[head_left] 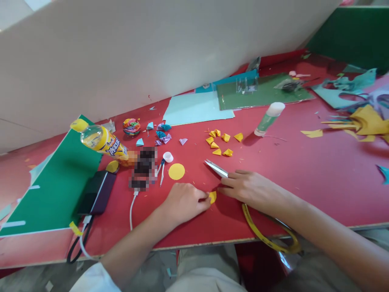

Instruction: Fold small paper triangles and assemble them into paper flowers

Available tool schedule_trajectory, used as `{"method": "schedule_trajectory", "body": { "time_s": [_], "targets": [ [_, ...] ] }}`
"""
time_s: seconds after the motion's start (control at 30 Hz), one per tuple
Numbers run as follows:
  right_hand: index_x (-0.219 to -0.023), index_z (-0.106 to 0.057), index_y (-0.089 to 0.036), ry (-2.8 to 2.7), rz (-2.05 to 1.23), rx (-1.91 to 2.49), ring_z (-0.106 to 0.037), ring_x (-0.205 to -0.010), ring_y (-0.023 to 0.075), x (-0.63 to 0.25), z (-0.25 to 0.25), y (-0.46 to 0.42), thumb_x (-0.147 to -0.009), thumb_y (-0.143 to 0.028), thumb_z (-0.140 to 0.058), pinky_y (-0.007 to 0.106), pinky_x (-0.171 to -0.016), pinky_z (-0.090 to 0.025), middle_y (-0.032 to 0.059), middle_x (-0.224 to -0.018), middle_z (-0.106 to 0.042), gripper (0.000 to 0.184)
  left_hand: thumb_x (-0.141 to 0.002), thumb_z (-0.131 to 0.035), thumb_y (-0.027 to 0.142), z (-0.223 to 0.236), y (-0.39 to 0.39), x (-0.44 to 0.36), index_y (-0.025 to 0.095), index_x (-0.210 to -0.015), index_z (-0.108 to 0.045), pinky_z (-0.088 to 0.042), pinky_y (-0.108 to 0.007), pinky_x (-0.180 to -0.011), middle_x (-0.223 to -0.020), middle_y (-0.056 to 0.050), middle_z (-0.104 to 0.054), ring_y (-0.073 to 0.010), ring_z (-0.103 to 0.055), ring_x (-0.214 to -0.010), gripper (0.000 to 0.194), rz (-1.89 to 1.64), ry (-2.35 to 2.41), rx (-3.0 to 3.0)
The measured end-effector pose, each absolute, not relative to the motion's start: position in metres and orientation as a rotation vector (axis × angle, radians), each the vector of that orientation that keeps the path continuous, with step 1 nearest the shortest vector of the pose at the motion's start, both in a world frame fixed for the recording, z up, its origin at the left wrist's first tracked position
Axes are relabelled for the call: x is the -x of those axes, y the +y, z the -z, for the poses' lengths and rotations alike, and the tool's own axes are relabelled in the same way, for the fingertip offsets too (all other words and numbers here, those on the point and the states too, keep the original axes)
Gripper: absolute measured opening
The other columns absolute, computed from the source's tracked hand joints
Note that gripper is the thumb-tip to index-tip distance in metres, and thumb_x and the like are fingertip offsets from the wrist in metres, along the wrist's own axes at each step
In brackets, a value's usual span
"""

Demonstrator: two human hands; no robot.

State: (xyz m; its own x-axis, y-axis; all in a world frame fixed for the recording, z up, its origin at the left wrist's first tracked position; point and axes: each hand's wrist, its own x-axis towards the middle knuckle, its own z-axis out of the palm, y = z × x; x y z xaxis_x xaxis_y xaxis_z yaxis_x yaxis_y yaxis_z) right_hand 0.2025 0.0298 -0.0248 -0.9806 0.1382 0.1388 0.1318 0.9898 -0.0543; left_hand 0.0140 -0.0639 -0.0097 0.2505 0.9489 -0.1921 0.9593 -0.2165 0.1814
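One small yellow paper piece (213, 197) sits between the two hands, low over the bench (310, 178) near its front edge. Left hand (184, 202): thumb and finger pinch the piece at its left side. Right hand (247, 187): palm down, fingers reaching left, tips just beside the piece with a slight gap visible. The left is therefore the nearer hand, in contact; the piece lies to its right and to the left of the right hand. Long axis of the piece: cannot be told, too small and partly covered.

Scissors (216, 168): blades project from under the right hand, axis slanting to the far left, tips beyond the piece. Whether the right fingers grip them is hidden. A yellow loop (251, 225) emerges below that palm; its join to the blades is not visible. Folded yellow pieces (225, 138) lie farther out, past the scissors tips.
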Motion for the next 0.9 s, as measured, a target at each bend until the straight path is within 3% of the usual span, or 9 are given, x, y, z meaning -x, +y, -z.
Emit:
{"method": "schedule_trajectory", "body": {
  "time_s": [0.27,0.4,0.57,0.77,0.9],
  "targets": [
    [-0.088,-0.061,-0.021,-2.822,-0.445,0.5,-0.054,-0.069,0.0148,-0.192,0.035,0.021,-0.083,-0.017,-0.05,0.027,-0.066,-0.04,0.0024,-0.078,-0.057,0.013,-0.081,-0.047,0.033,0.017,-0.058,-0.013,0.019,-0.067,-0.064,-0.028,-0.024,-0.05,-0.065,-0.001,-0.065,-0.0137,-0.057,-0.062,0.027,-0.178,1.742,-2.187],
    [-0.079,-0.06,-0.016,-2.862,-0.35,0.48,-0.052,-0.068,0.0153,-0.182,0.043,0.014,-0.081,-0.01,-0.047,0.028,-0.067,-0.04,0.0035,-0.076,-0.055,0.014,-0.076,-0.054,0.03,0.019,-0.054,-0.011,0.019,-0.075,-0.062,-0.037,-0.022,-0.056,-0.073,0.001,-0.061,-0.0125,-0.057,-0.066,0.013,-0.341,1.74,-2.073],
    [-0.082,-0.057,-0.015,-2.86,-0.233,0.459,-0.05,-0.068,0.0171,-0.181,0.045,0.011,-0.083,-0.009,-0.043,0.031,-0.066,-0.039,0.0045,-0.078,-0.055,0.016,-0.077,-0.053,0.029,0.019,-0.055,-0.011,0.02,-0.078,-0.064,-0.042,-0.022,-0.063,-0.08,0.0,-0.063,-0.013,-0.058,-0.07,0.014,-0.458,1.737,-1.965],
    [-0.085,-0.055,-0.017,-2.545,-0.691,0.809,-0.053,-0.073,0.0158,-0.181,0.037,0.01,-0.085,-0.02,-0.045,0.028,-0.066,-0.041,0.0046,-0.085,-0.057,0.009,-0.08,-0.051,0.026,0.02,-0.052,-0.012,0.019,-0.08,-0.067,-0.043,-0.022,-0.064,-0.079,-0.002,-0.063,-0.0121,-0.056,-0.069,0.017,-0.676,1.722,-1.886],
    [-0.08,-0.056,-0.018,-2.47,-0.862,0.785,-0.055,-0.073,0.015,-0.181,0.035,0.012,-0.083,-0.018,-0.047,0.027,-0.067,-0.041,0.0031,-0.083,-0.059,0.009,-0.08,-0.052,0.024,0.023,-0.052,-0.011,0.018,-0.079,-0.068,-0.043,-0.022,-0.064,-0.076,-0.002,-0.063,-0.0123,-0.056,-0.069,0.018,-0.75,1.703,-1.901]
  ]
}}
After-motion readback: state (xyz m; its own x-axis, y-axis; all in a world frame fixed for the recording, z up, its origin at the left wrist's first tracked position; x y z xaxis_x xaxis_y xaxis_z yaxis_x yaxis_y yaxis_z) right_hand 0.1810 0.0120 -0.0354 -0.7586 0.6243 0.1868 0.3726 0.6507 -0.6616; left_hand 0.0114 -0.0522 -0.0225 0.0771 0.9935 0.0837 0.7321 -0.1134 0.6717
